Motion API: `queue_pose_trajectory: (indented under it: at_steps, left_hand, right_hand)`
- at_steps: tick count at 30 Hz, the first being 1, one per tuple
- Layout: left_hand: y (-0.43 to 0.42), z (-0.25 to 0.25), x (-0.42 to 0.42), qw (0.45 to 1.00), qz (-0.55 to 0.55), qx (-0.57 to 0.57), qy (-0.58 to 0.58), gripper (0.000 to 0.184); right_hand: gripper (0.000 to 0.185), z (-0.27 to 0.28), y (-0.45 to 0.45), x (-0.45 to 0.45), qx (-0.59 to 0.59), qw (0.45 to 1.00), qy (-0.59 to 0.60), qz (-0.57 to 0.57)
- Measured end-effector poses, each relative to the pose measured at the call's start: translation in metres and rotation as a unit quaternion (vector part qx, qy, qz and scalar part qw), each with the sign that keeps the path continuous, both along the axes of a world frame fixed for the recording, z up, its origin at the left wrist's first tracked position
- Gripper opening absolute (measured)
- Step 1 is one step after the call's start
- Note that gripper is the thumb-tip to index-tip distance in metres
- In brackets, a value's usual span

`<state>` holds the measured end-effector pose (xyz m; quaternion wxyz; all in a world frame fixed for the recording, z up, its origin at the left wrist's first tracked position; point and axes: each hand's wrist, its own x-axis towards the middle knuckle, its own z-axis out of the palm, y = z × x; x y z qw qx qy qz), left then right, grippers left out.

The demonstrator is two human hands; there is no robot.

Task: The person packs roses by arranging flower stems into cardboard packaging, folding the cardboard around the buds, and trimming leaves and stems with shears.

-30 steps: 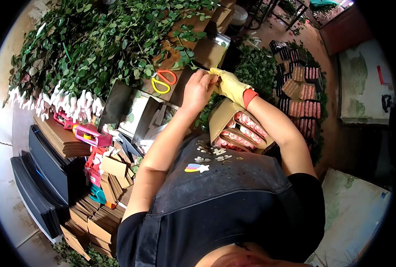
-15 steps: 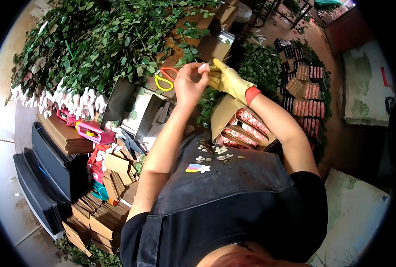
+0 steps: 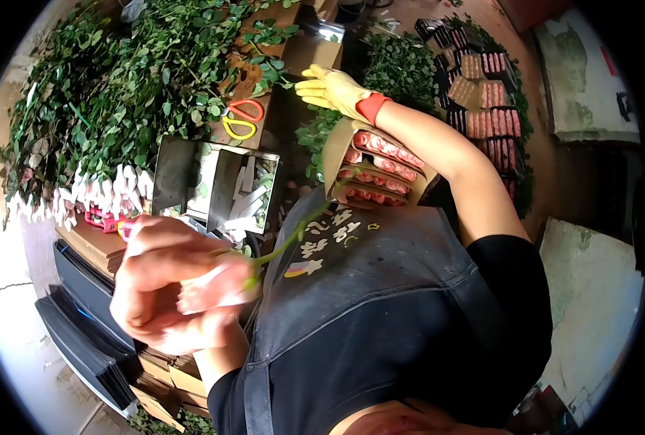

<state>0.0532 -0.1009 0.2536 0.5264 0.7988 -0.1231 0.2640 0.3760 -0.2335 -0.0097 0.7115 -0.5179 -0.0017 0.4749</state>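
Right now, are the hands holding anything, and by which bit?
The left hand pinches a flower, seemingly by its blurred pink head, its stem sticking out. The right hand looks empty.

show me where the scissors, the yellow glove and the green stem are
Scissors (image 3: 246, 119): head view, on the handles
Yellow glove (image 3: 343, 94): head view, on its middle
Green stem (image 3: 296, 234): head view, about halfway along its visible length

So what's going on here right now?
A bare left hand holds a thin green stem up close to the camera, blurred. The yellow-gloved right hand is open, with nothing visible in it. Pink blooms packed in cardboard sit by the apron, and scissors lie beside heaped leafy stems.
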Motion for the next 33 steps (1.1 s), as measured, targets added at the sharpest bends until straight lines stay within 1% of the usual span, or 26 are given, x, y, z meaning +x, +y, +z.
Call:
queue_pose_trajectory:
  at_steps: [1,3,4,5,8,9,12,13,15,17,21,23,26,29,33]
  left_hand:
    - [-0.021,-0.006,0.008,0.997,0.05,-0.046,-0.021,0.04]
    - [-0.026,-0.007,0.018,0.999,0.039,0.017,0.009,0.039]
    - [-0.036,-0.013,0.021,0.998,0.043,-0.044,0.012,0.036]
    - [-0.046,-0.014,0.026,0.996,0.066,-0.055,0.029,0.033]
    - [-0.056,-0.013,0.038,0.994,0.057,0.046,0.076,0.031]
    - [-0.064,-0.016,0.039,0.991,0.08,0.043,0.1,0.032]
    - [-0.072,-0.018,0.048,0.988,0.045,0.114,0.092,0.029]
    - [-0.075,-0.017,0.051,0.984,0.033,0.156,0.081,0.028]
    - [-0.079,-0.02,0.054,0.982,0.003,0.176,0.067,0.028]
    - [-0.085,-0.027,0.058,0.974,-0.016,0.22,0.046,0.033]
    - [-0.1,-0.042,0.066,0.965,-0.036,0.258,0.037,0.039]
    - [-0.104,-0.051,0.071,0.97,-0.064,0.226,0.059,0.038]
    - [-0.109,-0.073,0.082,0.973,-0.043,0.219,0.064,0.035]
    - [-0.113,-0.092,0.09,0.973,-0.038,0.216,0.075,0.033]
    - [-0.124,-0.097,0.092,0.967,-0.026,0.239,0.083,0.032]
  right_hand:
    - [0.062,0.002,0.004,-0.001,0.0,1.0,-0.001,0.002]
    - [0.061,0.006,0.008,-0.005,-0.003,1.0,-0.015,0.005]
    - [0.061,0.006,0.009,-0.005,-0.003,1.0,-0.019,0.008]
    - [0.062,0.006,0.009,-0.006,-0.002,1.0,-0.023,0.01]
    - [0.062,0.008,0.008,-0.007,0.0,1.0,-0.022,0.009]
    - [0.061,0.008,0.007,-0.008,0.001,1.0,-0.022,0.007]
    - [0.06,0.01,0.002,-0.008,0.003,1.0,-0.023,-0.002]
    - [0.06,0.009,0.0,-0.008,0.004,1.0,-0.02,-0.006]
    - [0.06,0.006,-0.003,-0.007,0.006,1.0,-0.018,-0.012]
    - [0.06,0.004,-0.005,-0.007,0.006,1.0,-0.018,-0.015]
    - [0.06,0.006,-0.009,-0.009,0.011,1.0,-0.017,-0.022]
    - [0.057,0.006,-0.009,-0.009,-0.007,0.999,-0.013,-0.03]
    - [0.057,0.005,-0.013,-0.012,-0.004,0.999,-0.015,-0.028]
    - [0.057,0.001,-0.018,-0.01,0.021,0.999,-0.015,-0.024]
    - [0.057,-0.009,-0.018,-0.008,0.018,1.0,-0.008,-0.013]
